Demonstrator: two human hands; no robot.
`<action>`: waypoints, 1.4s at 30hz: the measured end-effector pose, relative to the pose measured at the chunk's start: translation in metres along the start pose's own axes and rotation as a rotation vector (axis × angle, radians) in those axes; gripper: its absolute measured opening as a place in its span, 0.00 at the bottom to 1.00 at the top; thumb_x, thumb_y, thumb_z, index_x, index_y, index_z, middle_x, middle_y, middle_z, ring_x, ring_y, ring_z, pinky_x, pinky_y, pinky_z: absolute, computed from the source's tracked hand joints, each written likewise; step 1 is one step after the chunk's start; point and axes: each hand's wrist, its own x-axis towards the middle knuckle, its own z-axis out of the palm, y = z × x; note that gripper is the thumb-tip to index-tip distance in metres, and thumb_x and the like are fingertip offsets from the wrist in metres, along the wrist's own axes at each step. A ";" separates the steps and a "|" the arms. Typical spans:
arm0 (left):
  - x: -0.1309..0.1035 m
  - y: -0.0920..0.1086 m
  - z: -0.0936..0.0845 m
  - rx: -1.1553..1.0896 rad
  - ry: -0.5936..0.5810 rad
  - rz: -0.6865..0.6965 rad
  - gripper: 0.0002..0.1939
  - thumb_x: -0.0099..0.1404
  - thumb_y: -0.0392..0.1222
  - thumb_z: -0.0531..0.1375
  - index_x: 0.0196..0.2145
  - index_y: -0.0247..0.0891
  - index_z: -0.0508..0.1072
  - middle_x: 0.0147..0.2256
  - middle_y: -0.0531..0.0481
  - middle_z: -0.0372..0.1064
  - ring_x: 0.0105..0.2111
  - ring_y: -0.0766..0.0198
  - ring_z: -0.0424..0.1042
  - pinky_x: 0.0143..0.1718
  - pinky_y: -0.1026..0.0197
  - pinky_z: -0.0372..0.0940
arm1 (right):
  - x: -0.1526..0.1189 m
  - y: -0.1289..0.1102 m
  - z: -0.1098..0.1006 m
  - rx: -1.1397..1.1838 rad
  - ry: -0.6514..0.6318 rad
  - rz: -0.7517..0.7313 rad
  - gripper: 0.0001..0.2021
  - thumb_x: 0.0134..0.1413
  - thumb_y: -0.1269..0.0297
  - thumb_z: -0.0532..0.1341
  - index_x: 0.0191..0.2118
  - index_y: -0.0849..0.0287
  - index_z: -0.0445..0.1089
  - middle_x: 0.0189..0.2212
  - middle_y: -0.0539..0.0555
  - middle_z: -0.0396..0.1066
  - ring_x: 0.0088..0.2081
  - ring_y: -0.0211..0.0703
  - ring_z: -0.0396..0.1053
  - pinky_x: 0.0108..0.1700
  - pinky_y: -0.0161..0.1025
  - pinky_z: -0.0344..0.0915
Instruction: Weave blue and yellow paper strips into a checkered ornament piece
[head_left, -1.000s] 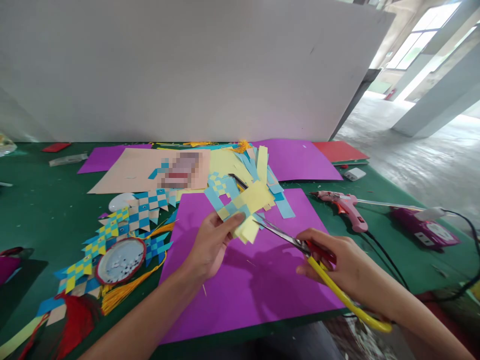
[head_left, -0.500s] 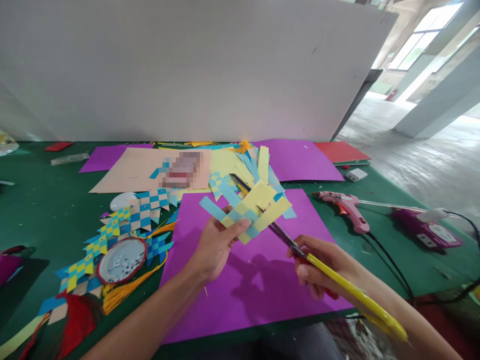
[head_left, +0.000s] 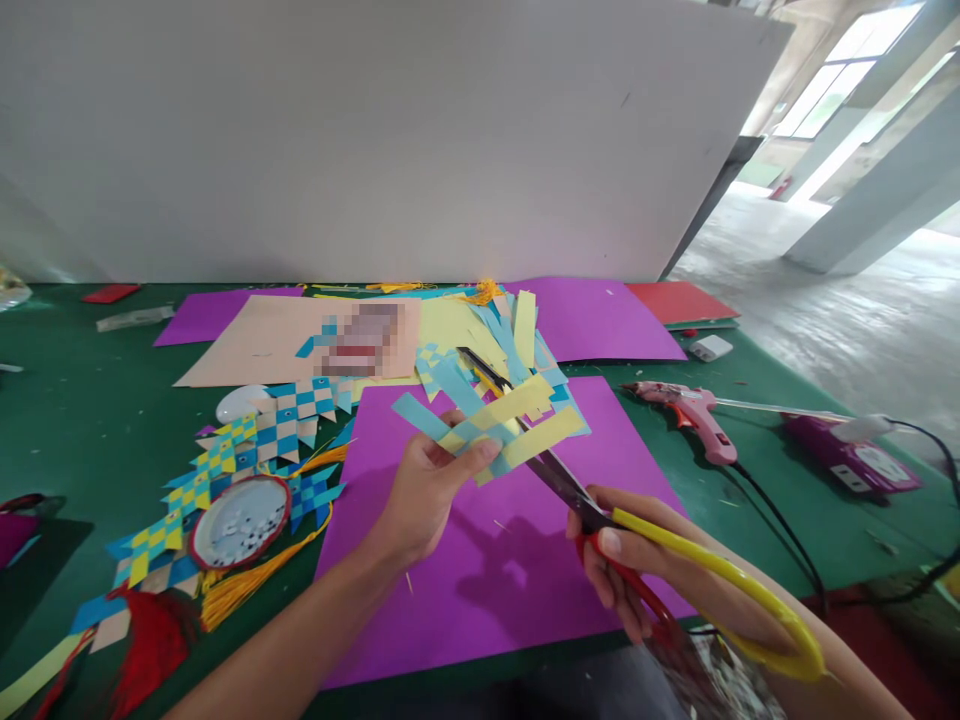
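My left hand (head_left: pixel 439 485) pinches a small weave of pale yellow and light blue paper strips (head_left: pixel 487 430) above a purple sheet (head_left: pixel 420 600). Loose strip ends fan out from the woven middle. My right hand (head_left: pixel 637 560) holds scissors (head_left: pixel 574 495) with one yellow and one red handle. Their handles are spread, and the blades reach the right side of the weave, where the tips are hidden behind the strips. Behind the weave, another dark blade-like tool with yellow (head_left: pixel 484 368) lies on the paper scraps.
Checkered paper fish (head_left: pixel 217 460), a dish of small eyes (head_left: pixel 240 520) and tassels (head_left: pixel 255 575) lie left. A pink glue gun (head_left: pixel 697 415) and purple power box (head_left: pixel 851 455) sit right. Coloured sheets (head_left: pixel 592 320) lie behind, before a grey board (head_left: pixel 375 140).
The scissor handles have spread apart, and the red one has swung down. A wide yellow end of the weave is now narrower, with a pale piece behind it.
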 end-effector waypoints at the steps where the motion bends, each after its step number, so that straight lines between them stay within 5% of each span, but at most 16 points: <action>1: 0.000 0.000 0.000 0.024 -0.008 0.000 0.11 0.50 0.42 0.72 0.30 0.37 0.76 0.30 0.54 0.74 0.32 0.67 0.72 0.36 0.65 0.67 | 0.000 -0.001 0.000 -0.005 0.008 0.000 0.19 0.57 0.46 0.58 0.40 0.60 0.62 0.24 0.49 0.67 0.19 0.33 0.66 0.20 0.30 0.60; 19: -0.002 -0.006 -0.003 0.181 -0.032 -0.023 0.13 0.51 0.47 0.71 0.31 0.36 0.77 0.29 0.52 0.72 0.30 0.66 0.70 0.31 0.66 0.68 | 0.005 -0.013 0.013 -0.240 0.125 -0.044 0.19 0.56 0.47 0.61 0.42 0.59 0.63 0.23 0.47 0.65 0.22 0.35 0.66 0.25 0.31 0.62; 42: -0.002 -0.008 -0.002 0.131 -0.029 -0.040 0.10 0.51 0.45 0.71 0.30 0.38 0.80 0.28 0.53 0.75 0.29 0.68 0.71 0.30 0.68 0.68 | 0.006 -0.008 0.021 -0.410 0.278 -0.150 0.16 0.53 0.51 0.63 0.39 0.58 0.68 0.19 0.45 0.65 0.19 0.32 0.58 0.20 0.30 0.51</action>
